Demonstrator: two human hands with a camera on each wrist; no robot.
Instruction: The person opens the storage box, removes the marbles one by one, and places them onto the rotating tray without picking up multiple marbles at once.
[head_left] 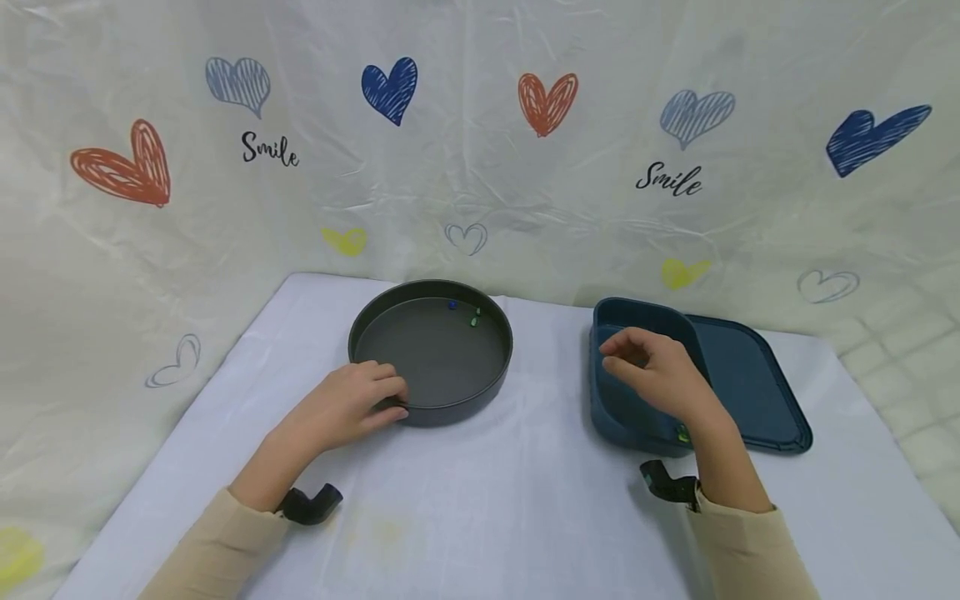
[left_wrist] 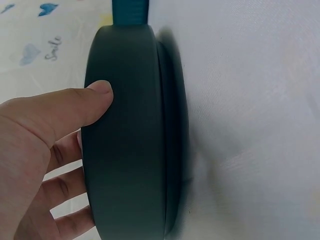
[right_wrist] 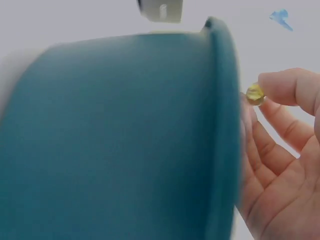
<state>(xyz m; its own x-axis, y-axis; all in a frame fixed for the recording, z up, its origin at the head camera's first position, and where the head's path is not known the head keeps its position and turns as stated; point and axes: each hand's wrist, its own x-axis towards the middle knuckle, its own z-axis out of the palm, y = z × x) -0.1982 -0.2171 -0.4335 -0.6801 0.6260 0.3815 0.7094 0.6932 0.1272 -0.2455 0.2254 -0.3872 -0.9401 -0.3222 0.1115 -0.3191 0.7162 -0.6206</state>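
My left hand point(head_left: 348, 407) grips the near-left rim of a round dark grey pan point(head_left: 423, 358). In the left wrist view the thumb lies against the outside of the pan's wall point(left_wrist: 127, 155), with the other fingers over the rim. Inside the pan, near its far right side, are a small blue piece point(head_left: 452, 305) and small green pieces point(head_left: 474, 322). Above a dark blue container point(head_left: 611, 421) is my right hand point(head_left: 660, 375), pinching a small yellow glassy marble point(right_wrist: 255, 94) between thumb and fingers; the head view does not show the marble.
Flat against the container's right side lies a dark blue lid or tray point(head_left: 757, 392). A green-yellow piece point(head_left: 682, 433) is in the container's near corner, partly behind the right wrist. White cloth point(head_left: 525, 500) covers the table, and a heart-printed curtain point(head_left: 465, 167) hangs behind.
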